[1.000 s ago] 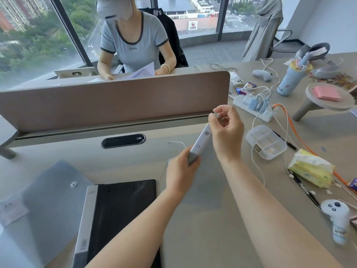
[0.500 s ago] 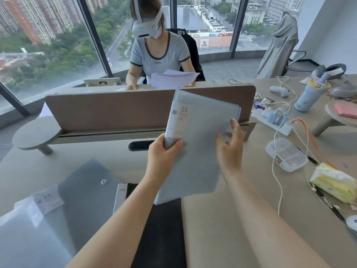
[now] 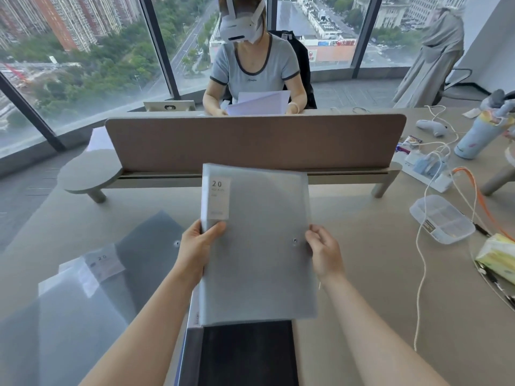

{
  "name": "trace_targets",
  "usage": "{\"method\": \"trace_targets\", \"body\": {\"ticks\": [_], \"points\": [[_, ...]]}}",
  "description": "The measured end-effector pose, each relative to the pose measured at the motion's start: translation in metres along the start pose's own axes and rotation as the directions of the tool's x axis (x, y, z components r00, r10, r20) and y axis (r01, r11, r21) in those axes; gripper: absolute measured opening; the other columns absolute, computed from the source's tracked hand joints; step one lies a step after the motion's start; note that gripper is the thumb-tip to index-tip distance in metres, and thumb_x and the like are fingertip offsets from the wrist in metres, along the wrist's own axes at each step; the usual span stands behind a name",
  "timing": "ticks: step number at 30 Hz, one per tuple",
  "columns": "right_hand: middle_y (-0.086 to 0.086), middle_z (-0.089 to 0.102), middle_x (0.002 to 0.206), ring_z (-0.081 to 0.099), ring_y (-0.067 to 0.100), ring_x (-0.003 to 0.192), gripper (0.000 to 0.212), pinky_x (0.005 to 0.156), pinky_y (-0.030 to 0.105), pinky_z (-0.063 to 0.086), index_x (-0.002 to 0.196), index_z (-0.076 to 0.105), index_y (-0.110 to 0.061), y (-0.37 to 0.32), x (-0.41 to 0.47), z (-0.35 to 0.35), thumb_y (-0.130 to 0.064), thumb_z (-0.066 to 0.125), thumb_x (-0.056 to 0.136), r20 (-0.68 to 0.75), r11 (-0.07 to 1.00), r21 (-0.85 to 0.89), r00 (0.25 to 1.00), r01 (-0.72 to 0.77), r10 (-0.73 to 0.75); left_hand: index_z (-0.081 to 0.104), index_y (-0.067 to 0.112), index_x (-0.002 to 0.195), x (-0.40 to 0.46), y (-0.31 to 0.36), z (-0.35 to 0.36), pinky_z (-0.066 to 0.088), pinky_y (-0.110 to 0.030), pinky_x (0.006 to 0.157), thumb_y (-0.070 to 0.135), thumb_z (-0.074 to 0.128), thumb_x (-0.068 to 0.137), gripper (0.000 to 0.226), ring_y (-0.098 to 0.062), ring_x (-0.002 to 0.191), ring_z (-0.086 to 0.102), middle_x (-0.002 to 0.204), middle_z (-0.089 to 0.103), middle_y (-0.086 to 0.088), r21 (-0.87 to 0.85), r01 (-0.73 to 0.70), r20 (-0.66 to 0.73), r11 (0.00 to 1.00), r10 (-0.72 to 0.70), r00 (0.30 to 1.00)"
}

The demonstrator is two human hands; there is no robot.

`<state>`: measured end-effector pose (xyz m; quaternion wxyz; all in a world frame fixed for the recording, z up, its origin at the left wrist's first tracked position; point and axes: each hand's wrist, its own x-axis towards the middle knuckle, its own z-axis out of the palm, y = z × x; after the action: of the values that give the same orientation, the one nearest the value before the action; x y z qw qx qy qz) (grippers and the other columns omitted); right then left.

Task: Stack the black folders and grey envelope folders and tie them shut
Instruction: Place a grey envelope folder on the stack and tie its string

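Note:
A grey envelope folder (image 3: 259, 246) with a white "20" label is held flat above the desk, front face up, its snap button near the right edge. My left hand (image 3: 199, 246) grips its left edge with the thumb on top. My right hand (image 3: 324, 252) touches its right edge with fingers loosely curled beside the button. Under the folder's near end lies a black folder (image 3: 248, 355) with a pale spine. Two more grey envelope folders (image 3: 92, 302) lie overlapping on the desk at the left.
A brown desk divider (image 3: 250, 140) runs across the back, with a person seated behind it holding papers. At the right lie a clear plastic box (image 3: 441, 218), a tissue pack (image 3: 496, 257), a white string (image 3: 420, 274), cables, a power strip and a bottle.
The grey folder turned from edge-on to face-up, then came down from upright in front of the divider to lie nearly flat over the black folder. My right hand shifted to its right edge.

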<state>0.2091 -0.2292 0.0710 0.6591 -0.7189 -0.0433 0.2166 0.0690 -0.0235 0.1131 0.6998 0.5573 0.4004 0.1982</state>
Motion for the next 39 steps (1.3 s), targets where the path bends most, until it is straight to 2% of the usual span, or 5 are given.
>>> {"method": "trace_targets", "body": {"ticks": [7,12,27,35,39], "points": [[0.009,0.075,0.092,0.067,0.026,0.078,0.025,0.07,0.034,0.046,0.11,0.063,-0.018,0.061,-0.018,0.008,-0.019,0.059,0.085,0.03,0.956,-0.243,0.984,-0.163,0.176,0.068,0.013,0.098,0.001,-0.065,-0.035,0.06,-0.05,0.078,0.017,0.072,0.086,0.013,-0.029,0.076,0.07,0.094,0.075,-0.015,0.092,0.176,-0.061,0.98,-0.171,0.983],[-0.005,0.062,0.092,0.059,0.018,0.089,0.027,0.08,0.031,0.043,0.117,0.05,-0.022,0.091,-0.039,0.013,-0.008,0.055,0.094,0.056,0.906,-0.354,0.962,-0.231,0.267,0.063,0.005,0.094,-0.009,-0.097,-0.049,0.056,-0.036,0.064,0.02,0.072,0.086,0.019,-0.025,0.069,0.067,0.087,0.07,-0.013,0.244,0.231,-0.121,0.942,-0.206,0.971],[0.009,0.064,0.121,0.06,0.024,0.109,0.043,0.088,0.033,0.045,0.134,0.048,-0.015,0.124,-0.059,0.02,-0.027,0.056,0.093,0.03,0.756,-0.582,0.921,-0.3,0.388,0.055,0.016,0.086,-0.024,-0.12,-0.054,0.039,-0.031,0.058,0.039,0.067,0.081,0.026,-0.014,0.069,0.053,0.091,0.054,-0.002,0.679,0.201,-0.242,0.706,-0.043,0.969],[0.005,0.059,0.126,0.06,0.026,0.108,0.047,0.083,0.034,0.044,0.137,0.043,-0.018,0.12,-0.06,0.024,-0.033,0.054,0.094,0.016,0.691,-0.67,0.925,-0.272,0.379,0.054,0.02,0.126,-0.024,-0.13,-0.055,0.042,-0.034,0.077,0.037,0.07,0.081,0.051,-0.027,0.113,0.051,0.112,0.047,-0.001,0.724,0.181,-0.244,0.665,0.002,0.97],[0.0,0.064,0.106,0.064,0.022,0.089,0.037,0.074,0.036,0.05,0.124,0.046,-0.022,0.122,-0.059,0.024,-0.039,0.052,0.092,0.006,0.649,-0.719,0.932,-0.248,0.363,0.052,0.021,0.135,-0.027,-0.13,-0.048,0.04,-0.037,0.089,0.025,0.065,0.083,0.054,-0.031,0.113,0.045,0.122,0.051,-0.009,0.867,0.079,-0.176,0.492,0.155,0.972]]}}
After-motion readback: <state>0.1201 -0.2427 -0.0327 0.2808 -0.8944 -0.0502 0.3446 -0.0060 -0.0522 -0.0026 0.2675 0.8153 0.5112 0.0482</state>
